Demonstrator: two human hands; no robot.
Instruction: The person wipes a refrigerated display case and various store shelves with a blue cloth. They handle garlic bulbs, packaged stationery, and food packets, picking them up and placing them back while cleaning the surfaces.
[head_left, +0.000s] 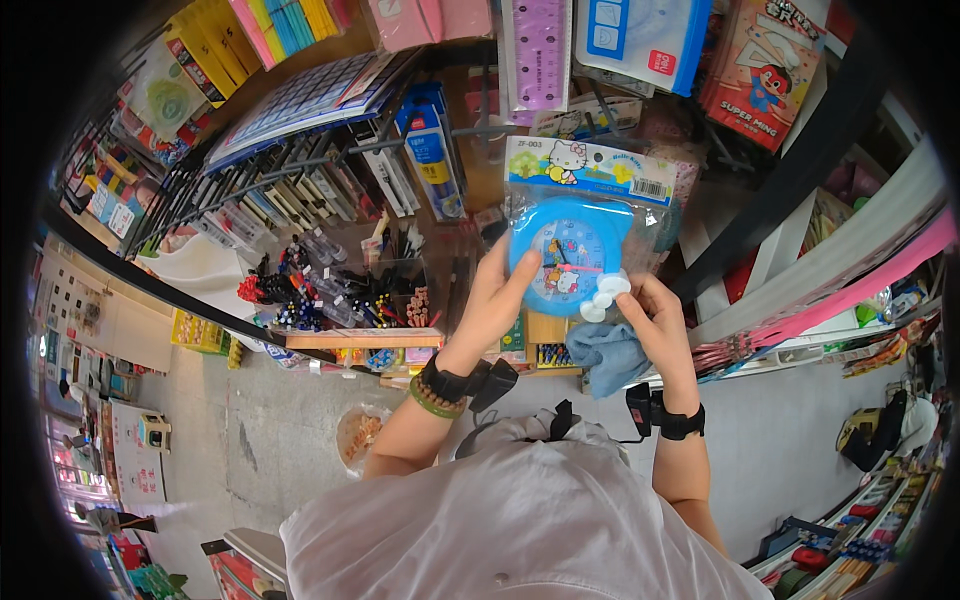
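Observation:
A blue toy clock (571, 259) with a cartoon cat dial, a pink hand and a white bow is sealed in a clear plastic bag. The bag's printed header card (589, 169) points away from me. My left hand (499, 296) grips the clock's left side, thumb on the rim. At the lower right, my right hand (660, 315) pinches the bag beside the bow. A blue cloth (609, 356) hangs just below the right hand; whether those fingers also hold it, I cannot tell. Both wrists wear black straps with small devices.
Packaged stationery hangs on a wire rack (330, 161) ahead. Beyond my left hand, a clear bin (360, 300) holds many pens. A purple ruler (536, 60) hangs above the clock. To the right runs a black post (780, 187); shelves of goods line the lower right.

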